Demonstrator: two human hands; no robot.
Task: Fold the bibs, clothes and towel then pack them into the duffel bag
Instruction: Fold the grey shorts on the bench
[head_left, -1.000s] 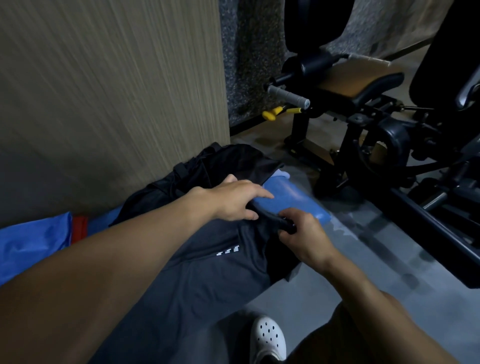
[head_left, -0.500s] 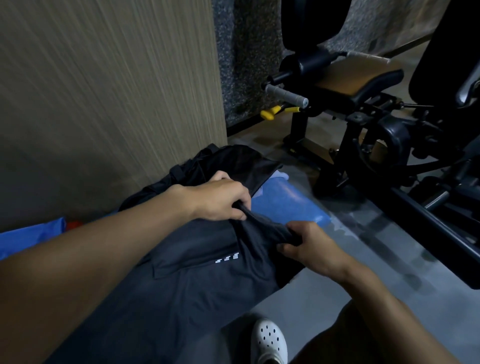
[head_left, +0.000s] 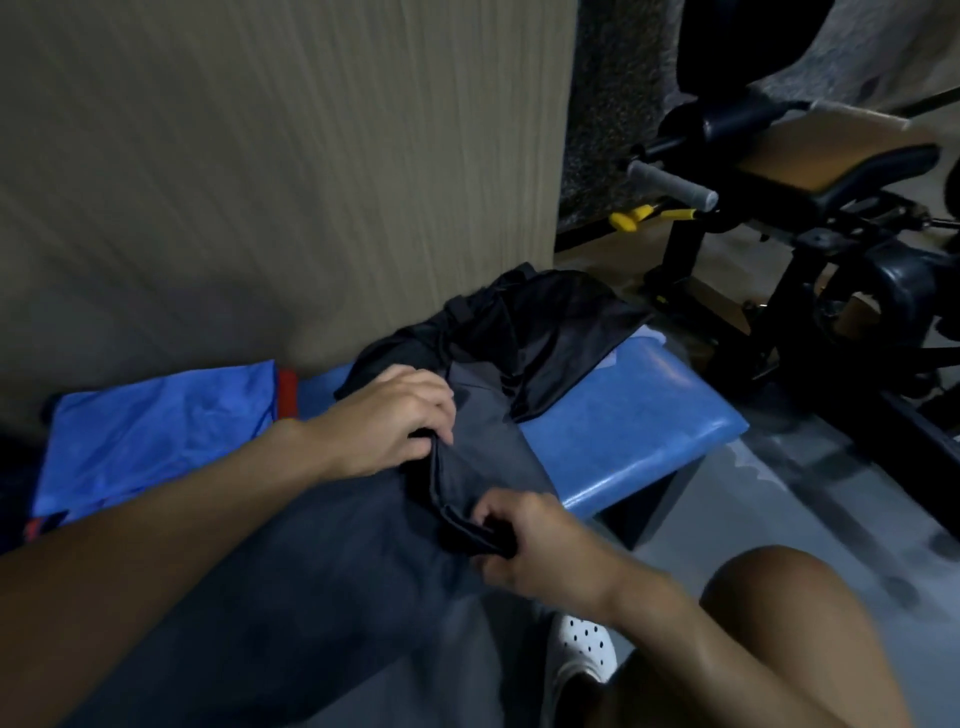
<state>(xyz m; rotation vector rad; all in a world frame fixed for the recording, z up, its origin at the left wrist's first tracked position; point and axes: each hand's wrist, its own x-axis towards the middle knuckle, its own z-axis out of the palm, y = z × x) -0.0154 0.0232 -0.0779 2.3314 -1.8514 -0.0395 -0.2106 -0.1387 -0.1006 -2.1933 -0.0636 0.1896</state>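
Left hand and right hand have drawn in toward seven o'clock, bunching the grey garment between them.
Blue bench stretches to three o'clock, garment draped over it, black duffel bag slumped at twelve; left pinches the hem, right clamps the rolled edge at five.

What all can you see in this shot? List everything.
garment: one, dark grey, across the bench, under both hands
duffel bag: one, black, on the bench by the wall
bib: one, blue, far left by the wall
bench pad: one, blue, under the bag
gym machine: one, black, upper right
lever: one, yellow, on the machine
clog: one, white, on the floor
left grip: pinches the garment's fold
right grip: holds the garment's black edge
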